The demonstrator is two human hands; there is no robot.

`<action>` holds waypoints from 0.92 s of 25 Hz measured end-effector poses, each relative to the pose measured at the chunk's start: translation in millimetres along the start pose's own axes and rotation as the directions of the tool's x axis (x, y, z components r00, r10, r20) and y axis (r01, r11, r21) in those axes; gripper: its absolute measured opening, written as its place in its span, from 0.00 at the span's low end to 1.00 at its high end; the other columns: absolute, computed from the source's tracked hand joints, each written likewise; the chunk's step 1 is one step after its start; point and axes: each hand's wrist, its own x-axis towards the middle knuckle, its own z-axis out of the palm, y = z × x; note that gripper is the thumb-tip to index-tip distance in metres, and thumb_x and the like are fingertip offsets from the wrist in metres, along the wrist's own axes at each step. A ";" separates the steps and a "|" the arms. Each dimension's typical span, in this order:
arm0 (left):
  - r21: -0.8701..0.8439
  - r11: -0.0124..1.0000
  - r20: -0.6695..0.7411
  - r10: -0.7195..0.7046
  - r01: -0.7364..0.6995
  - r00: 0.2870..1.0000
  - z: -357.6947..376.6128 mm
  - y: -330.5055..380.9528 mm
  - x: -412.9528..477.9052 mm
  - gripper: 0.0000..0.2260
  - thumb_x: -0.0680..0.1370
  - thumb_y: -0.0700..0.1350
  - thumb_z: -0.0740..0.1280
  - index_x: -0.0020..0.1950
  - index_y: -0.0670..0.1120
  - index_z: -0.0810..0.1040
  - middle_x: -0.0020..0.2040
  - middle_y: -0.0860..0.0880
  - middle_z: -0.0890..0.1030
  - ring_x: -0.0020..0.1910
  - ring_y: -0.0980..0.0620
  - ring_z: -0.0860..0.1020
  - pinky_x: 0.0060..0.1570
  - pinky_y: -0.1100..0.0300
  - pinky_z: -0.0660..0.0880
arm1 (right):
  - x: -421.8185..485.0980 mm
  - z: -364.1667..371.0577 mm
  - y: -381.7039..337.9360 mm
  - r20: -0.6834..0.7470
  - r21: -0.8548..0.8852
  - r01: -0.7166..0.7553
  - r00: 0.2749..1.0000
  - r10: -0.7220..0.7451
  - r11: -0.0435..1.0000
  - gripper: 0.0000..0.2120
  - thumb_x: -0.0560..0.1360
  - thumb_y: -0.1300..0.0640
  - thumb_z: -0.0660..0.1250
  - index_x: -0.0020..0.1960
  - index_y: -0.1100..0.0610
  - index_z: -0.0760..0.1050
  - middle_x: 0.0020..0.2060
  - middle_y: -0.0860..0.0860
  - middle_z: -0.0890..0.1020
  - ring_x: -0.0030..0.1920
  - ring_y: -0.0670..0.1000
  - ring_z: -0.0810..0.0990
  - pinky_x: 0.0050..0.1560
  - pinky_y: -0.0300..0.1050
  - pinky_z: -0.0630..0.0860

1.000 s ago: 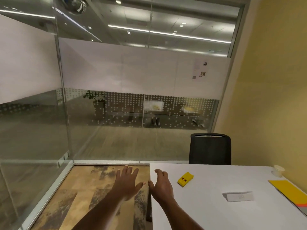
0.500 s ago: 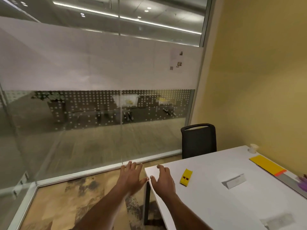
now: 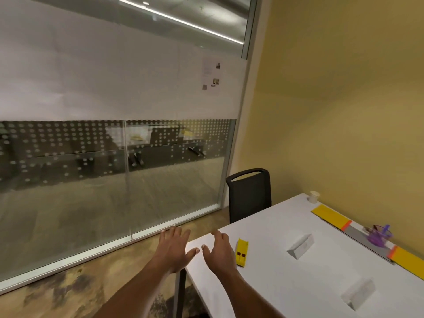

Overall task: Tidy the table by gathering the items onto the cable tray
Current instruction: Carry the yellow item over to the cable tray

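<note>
My left hand (image 3: 172, 250) hovers flat and open just off the white table's (image 3: 286, 288) near-left corner. My right hand (image 3: 220, 252) is held open above that corner, holding nothing. A small yellow block (image 3: 241, 252) lies on the table right beside my right hand. Two white folded cards lie farther right, one (image 3: 300, 246) mid-table and one (image 3: 358, 294) nearer me. The cable tray (image 3: 358, 235), grey with yellow ends and orange stripes, runs along the wall edge. A purple object (image 3: 377, 236) sits on it.
A white paper cup (image 3: 313, 196) stands at the table's far corner by the yellow wall. A black chair (image 3: 250, 193) sits at the far end of the table. A glass partition (image 3: 110, 168) closes off the left, with patterned carpet below.
The view has swung right and down, bringing the cable tray, the purple object and a second card into sight. Both hands stay open near the table corner.
</note>
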 end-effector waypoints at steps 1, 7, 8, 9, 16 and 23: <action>-0.004 1.000 0.005 0.019 -0.019 1.000 2.8 -4.1 14.8 0.34 0.79 0.69 0.53 0.80 0.52 0.57 0.79 0.46 0.61 0.80 0.43 0.54 0.77 0.40 0.50 | 13.1 3.6 1.1 -0.010 -0.006 -0.022 1.000 0.022 1.000 0.28 0.77 0.42 0.65 0.72 0.51 0.65 0.71 0.50 0.69 0.66 0.52 0.76 0.62 0.45 0.75; 0.017 0.994 0.010 0.106 -0.106 0.994 12.8 -23.5 124.7 0.33 0.78 0.68 0.54 0.78 0.52 0.60 0.77 0.48 0.65 0.78 0.45 0.57 0.75 0.43 0.53 | 103.5 14.6 6.4 -0.078 0.013 -0.084 0.993 0.084 0.996 0.26 0.76 0.44 0.67 0.70 0.53 0.67 0.66 0.51 0.72 0.61 0.54 0.78 0.58 0.46 0.77; 0.007 0.992 -0.007 0.123 -0.123 0.992 13.6 -23.6 141.6 0.32 0.78 0.68 0.54 0.77 0.52 0.62 0.75 0.48 0.66 0.77 0.45 0.59 0.74 0.43 0.54 | 118.3 14.1 9.2 -0.087 0.014 -0.092 0.992 0.093 0.996 0.26 0.76 0.44 0.66 0.70 0.53 0.67 0.66 0.51 0.72 0.61 0.53 0.78 0.59 0.46 0.77; -0.001 0.990 -0.015 0.139 -0.139 0.990 14.7 -22.5 156.8 0.32 0.78 0.68 0.54 0.77 0.52 0.63 0.75 0.48 0.67 0.77 0.46 0.60 0.74 0.44 0.54 | 131.8 13.4 12.7 -0.094 0.007 -0.108 0.990 0.108 0.994 0.26 0.76 0.43 0.66 0.69 0.52 0.67 0.65 0.50 0.72 0.60 0.52 0.79 0.59 0.46 0.77; -0.064 0.974 0.072 0.220 -0.215 0.973 32.4 -11.3 236.9 0.33 0.79 0.68 0.52 0.80 0.53 0.56 0.81 0.47 0.58 0.81 0.42 0.52 0.78 0.40 0.48 | 198.4 14.3 29.6 -0.148 -0.041 -0.236 0.962 0.228 0.971 0.27 0.75 0.39 0.68 0.70 0.46 0.65 0.67 0.46 0.71 0.62 0.51 0.78 0.60 0.44 0.76; -0.143 0.923 0.108 0.373 -0.357 0.922 49.8 -10.7 317.3 0.34 0.79 0.69 0.52 0.81 0.53 0.55 0.82 0.47 0.56 0.81 0.43 0.50 0.77 0.40 0.45 | 245.1 23.3 27.4 -0.232 -0.037 -0.353 0.913 0.335 0.935 0.28 0.76 0.42 0.69 0.72 0.48 0.64 0.70 0.48 0.70 0.65 0.51 0.77 0.63 0.45 0.75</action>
